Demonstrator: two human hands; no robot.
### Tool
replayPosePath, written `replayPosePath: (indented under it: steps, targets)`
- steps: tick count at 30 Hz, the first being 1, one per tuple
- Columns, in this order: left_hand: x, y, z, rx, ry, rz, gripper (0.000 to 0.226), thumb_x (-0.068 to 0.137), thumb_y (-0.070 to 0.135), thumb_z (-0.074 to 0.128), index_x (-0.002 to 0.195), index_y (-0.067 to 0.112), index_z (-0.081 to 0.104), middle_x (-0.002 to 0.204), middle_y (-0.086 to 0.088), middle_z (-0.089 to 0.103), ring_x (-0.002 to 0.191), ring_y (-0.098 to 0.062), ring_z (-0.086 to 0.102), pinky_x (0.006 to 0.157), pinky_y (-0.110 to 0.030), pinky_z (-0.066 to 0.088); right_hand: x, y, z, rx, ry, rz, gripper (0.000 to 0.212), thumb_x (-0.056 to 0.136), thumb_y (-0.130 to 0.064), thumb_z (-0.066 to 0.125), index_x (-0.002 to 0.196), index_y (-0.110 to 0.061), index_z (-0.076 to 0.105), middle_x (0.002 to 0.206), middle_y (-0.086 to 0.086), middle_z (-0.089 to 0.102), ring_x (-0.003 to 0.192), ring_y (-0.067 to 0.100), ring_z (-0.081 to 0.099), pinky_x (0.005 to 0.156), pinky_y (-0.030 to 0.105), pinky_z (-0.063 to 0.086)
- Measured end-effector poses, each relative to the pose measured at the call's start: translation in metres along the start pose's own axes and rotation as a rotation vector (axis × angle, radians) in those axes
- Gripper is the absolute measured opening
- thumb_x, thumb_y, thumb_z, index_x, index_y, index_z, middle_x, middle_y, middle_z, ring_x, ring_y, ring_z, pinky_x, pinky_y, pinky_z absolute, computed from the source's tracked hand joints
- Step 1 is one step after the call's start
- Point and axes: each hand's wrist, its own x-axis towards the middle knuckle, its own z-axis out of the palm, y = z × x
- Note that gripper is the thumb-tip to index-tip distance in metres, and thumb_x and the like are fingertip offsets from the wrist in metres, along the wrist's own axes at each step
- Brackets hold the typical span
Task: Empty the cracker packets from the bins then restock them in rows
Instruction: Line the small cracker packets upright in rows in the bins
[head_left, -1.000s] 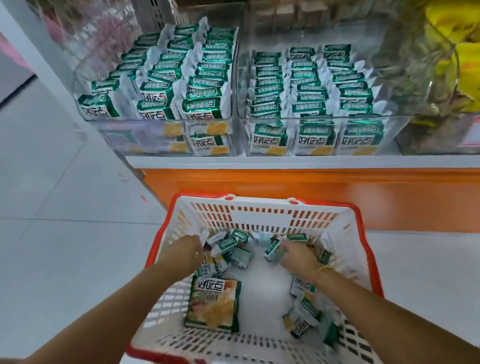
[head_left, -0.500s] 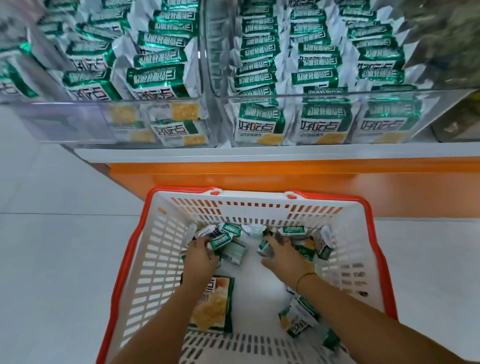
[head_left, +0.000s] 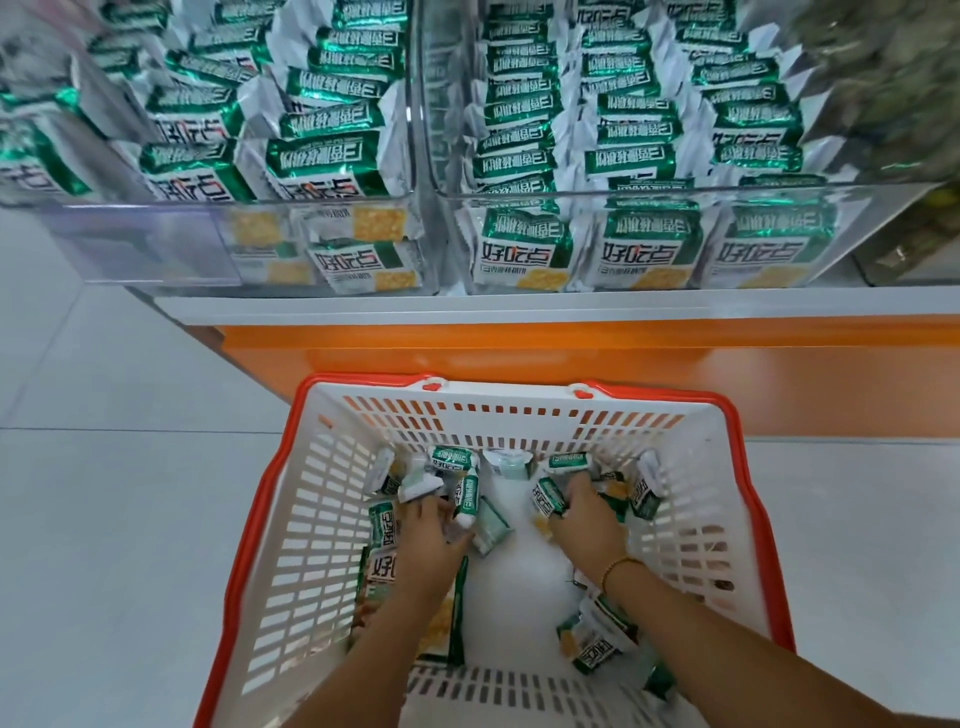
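In the head view our left hand (head_left: 426, 535) curls its fingers (head_left: 418, 512) round a cracker packet (head_left: 464, 496) near the basket's (head_left: 519, 415) far wall. Our right hand (head_left: 584, 522) pinches a second packet (head_left: 548, 498) just beside. The bins (head_left: 145, 249) on the shelf (head_left: 519, 306) hold rows.

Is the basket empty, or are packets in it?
Not empty: packets lie scattered in the basket, mostly by its far wall; left hand and right hand each grip some.

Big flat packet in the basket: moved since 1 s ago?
No. The large packet lies in the same spot by the left wall of the basket; only the camera shifted.
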Motion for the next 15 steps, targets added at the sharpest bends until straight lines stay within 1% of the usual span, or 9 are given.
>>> replayPosePath:
  steps: [1,3,6,7,9,10,11,13,15]
  targets:
    - [-0.001,0.001,0.001,0.015,0.000,0.025,0.041,0.078,0.033,0.074,0.108,0.011,0.056,0.111,-0.006,0.048,0.102,-0.022,0.044,0.079,-0.033,0.037,0.001,-0.001,-0.003,0.131,-0.021,0.042,0.033,0.089,-0.009,0.062,0.104,-0.012,0.033,0.082,0.002,0.051,0.068,0.013,0.051,0.048,0.021,0.038]
    - [-0.001,0.002,0.005,0.029,-0.037,0.058,0.039,0.079,0.026,0.073,0.109,0.011,0.055,0.109,-0.003,0.044,0.098,-0.020,0.042,0.075,-0.030,0.033,0.002,-0.003,-0.009,0.419,-0.088,0.159,0.036,0.086,-0.003,0.065,0.105,-0.010,0.036,0.095,0.009,0.051,0.079,0.020,0.055,0.059,0.029,0.052]
    - [-0.001,0.014,0.010,-0.136,-0.078,-0.044,0.024,0.087,0.015,0.061,0.109,0.009,0.054,0.106,-0.010,0.051,0.087,-0.021,0.050,0.072,-0.030,0.039,0.000,-0.003,-0.015,0.702,-0.189,0.300,0.041,0.085,0.003,0.066,0.117,-0.006,0.041,0.113,0.018,0.053,0.080,0.024,0.061,0.061,0.027,0.054]
    - [0.000,0.021,0.011,-0.217,-0.066,-0.109,0.018,0.091,0.014,0.056,0.107,0.006,0.053,0.099,-0.012,0.054,0.078,-0.019,0.052,0.068,-0.029,0.042,-0.001,-0.002,-0.016,0.744,-0.214,0.316,0.044,0.086,0.003,0.066,0.123,-0.004,0.043,0.116,0.020,0.056,0.079,0.025,0.063,0.061,0.027,0.053]
    - [0.004,0.034,0.010,-0.355,-0.042,-0.258,0.018,0.094,0.011,0.052,0.105,-0.003,0.049,0.080,-0.011,0.052,0.061,-0.016,0.048,0.053,-0.022,0.040,-0.003,0.000,-0.018,0.779,-0.239,0.310,0.048,0.087,0.003,0.064,0.131,-0.001,0.044,0.119,0.022,0.058,0.080,0.025,0.064,0.061,0.027,0.053]
    - [0.006,0.040,0.010,-0.413,-0.045,-0.329,0.021,0.092,0.011,0.054,0.106,-0.003,0.046,0.079,-0.010,0.051,0.061,-0.016,0.048,0.050,-0.021,0.039,-0.005,0.001,-0.018,0.781,-0.239,0.297,0.049,0.087,0.003,0.064,0.132,0.000,0.044,0.119,0.021,0.059,0.081,0.025,0.064,0.062,0.027,0.054]
    - [0.011,0.044,0.011,-0.440,-0.044,-0.389,0.029,0.090,0.012,0.058,0.110,-0.001,0.042,0.083,-0.011,0.052,0.067,-0.020,0.052,0.054,-0.023,0.043,-0.006,0.002,-0.018,0.782,-0.237,0.288,0.049,0.087,0.003,0.064,0.133,0.001,0.045,0.116,0.020,0.060,0.083,0.025,0.064,0.064,0.027,0.055]
    - [0.018,0.049,0.010,-0.419,-0.080,-0.494,0.046,0.084,0.015,0.067,0.112,-0.001,0.035,0.089,-0.012,0.055,0.080,-0.028,0.060,0.066,-0.037,0.052,-0.007,0.001,-0.020,0.793,-0.238,0.270,0.046,0.087,0.004,0.063,0.130,0.000,0.047,0.107,0.013,0.062,0.086,0.026,0.064,0.070,0.029,0.057]
    - [0.025,0.051,0.009,-0.439,-0.147,-0.551,0.042,0.080,0.014,0.074,0.104,-0.004,0.044,0.083,-0.012,0.058,0.075,-0.031,0.064,0.068,-0.046,0.057,-0.008,-0.002,-0.023,0.789,-0.248,0.239,0.043,0.087,0.004,0.064,0.127,-0.001,0.049,0.104,0.011,0.062,0.086,0.026,0.065,0.075,0.032,0.058]
